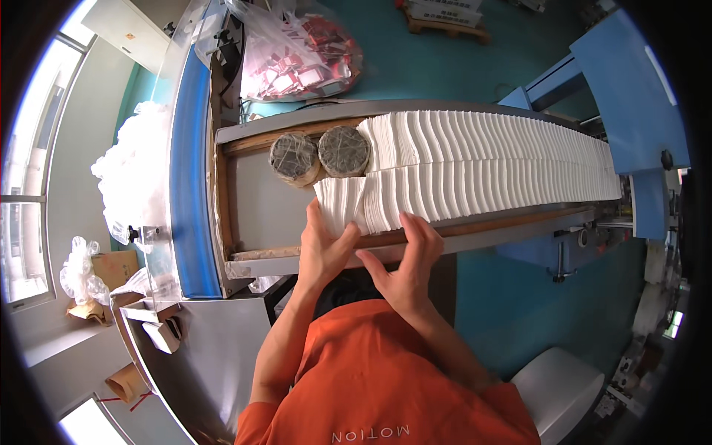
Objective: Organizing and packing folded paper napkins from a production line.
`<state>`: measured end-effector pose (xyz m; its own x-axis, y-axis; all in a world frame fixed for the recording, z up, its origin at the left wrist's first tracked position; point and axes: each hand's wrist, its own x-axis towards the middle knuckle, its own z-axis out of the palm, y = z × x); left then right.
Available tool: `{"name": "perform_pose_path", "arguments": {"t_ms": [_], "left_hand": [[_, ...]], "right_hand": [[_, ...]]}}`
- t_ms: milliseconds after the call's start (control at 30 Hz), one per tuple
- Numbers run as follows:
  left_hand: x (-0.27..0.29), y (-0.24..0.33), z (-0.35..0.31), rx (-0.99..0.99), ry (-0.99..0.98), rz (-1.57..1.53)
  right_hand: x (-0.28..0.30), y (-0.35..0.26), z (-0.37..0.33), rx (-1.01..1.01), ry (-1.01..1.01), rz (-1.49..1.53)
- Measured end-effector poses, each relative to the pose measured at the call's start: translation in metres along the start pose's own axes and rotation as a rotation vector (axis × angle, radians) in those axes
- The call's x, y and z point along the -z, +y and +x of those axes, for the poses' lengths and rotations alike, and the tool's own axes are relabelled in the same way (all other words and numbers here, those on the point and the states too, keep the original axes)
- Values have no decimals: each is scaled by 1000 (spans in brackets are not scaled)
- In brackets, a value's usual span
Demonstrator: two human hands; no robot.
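Note:
Two long rows of folded white paper tissues stand on edge side by side in a trough. My left hand grips the left end of the near row, fingers at the end face and thumb on the near side, around a bunch of tissues. This bunch leans slightly and sticks out left of the far row. My right hand is open, thumb apart from the fingers, its fingertips at the near edge of the same row. Two round, tape-wrapped weights, one left and one right, sit against the far row's end.
The metal trough has wooden side strips. A blue machine frame stands at its right end, a blue upright panel at its left. Beyond lies a clear bag of red and white scraps. A pale stool is behind me, right.

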<state>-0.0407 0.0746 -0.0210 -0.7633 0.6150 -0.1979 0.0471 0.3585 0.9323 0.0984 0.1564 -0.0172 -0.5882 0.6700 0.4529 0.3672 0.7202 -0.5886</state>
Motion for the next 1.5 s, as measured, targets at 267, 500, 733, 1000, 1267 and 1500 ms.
{"name": "perform_pose_path", "arguments": {"t_ms": [267,500,733,1000,1267,1500], "left_hand": [[33,-22,12,271,30,-304],[52,-29,23,419,-77,-476],[42,-33,18,289,-94,-314],[39,-46,20,208,-104,-231],[29,-39,19,135,-76,53],[29,-45,16,20,-84,203]], "right_hand": [[-19,15,-3,-82,78,-261],[-22,16,-9,-85,94,-266],[-28,14,-12,-148,160,-216],[-19,17,-10,-164,75,-354],[-15,24,-5,-26,76,-430],[-12,11,14,-81,41,-303]]}}
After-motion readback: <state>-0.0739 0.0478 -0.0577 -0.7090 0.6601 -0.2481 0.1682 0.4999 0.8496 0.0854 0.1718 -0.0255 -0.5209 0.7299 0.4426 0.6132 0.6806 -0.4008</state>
